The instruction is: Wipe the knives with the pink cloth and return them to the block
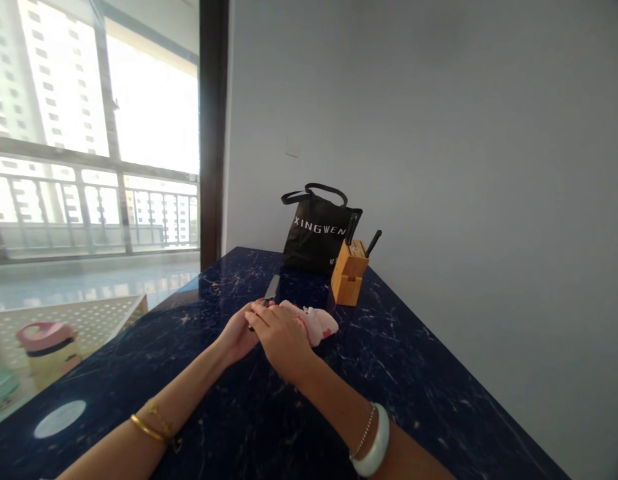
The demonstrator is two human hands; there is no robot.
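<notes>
Where a dark blue marble desk (249, 427) meets a pale grey wall (489, 167), a glazed balcony door (153, 113) stands left of the bamboo knife block (349, 275), looking out on white tower blocks. The desk's polished surface is shot through with fine pale veins. Just behind the knife block leans a black tote bag (316, 233) with looped handles and white "XINGWEN" lettering. Two black knife handles (373, 243) rise from the block's slotted top.

Toward the viewer from the block, both forearms reach in and converge, wrists lifted slightly, hands nearly touching above the stone. Between the left hand (237, 337) and right hand (283, 340) lies a kitchen knife (271, 288), its steel blade pointing toward the tote bag and its dark handle tucked under them. The right hand's fingers (261, 319) curl closely over that handle. The left hand's fingers (245, 315) sit behind it, their grip hidden. A crumpled pink-and-white cloth (316, 323) lies against the right hand, on the block's near side. A gold bangle (147, 428) circles the left wrist; a white stone bangle (376, 441) and thin chain bracelet (365, 432) circle the right.
</notes>
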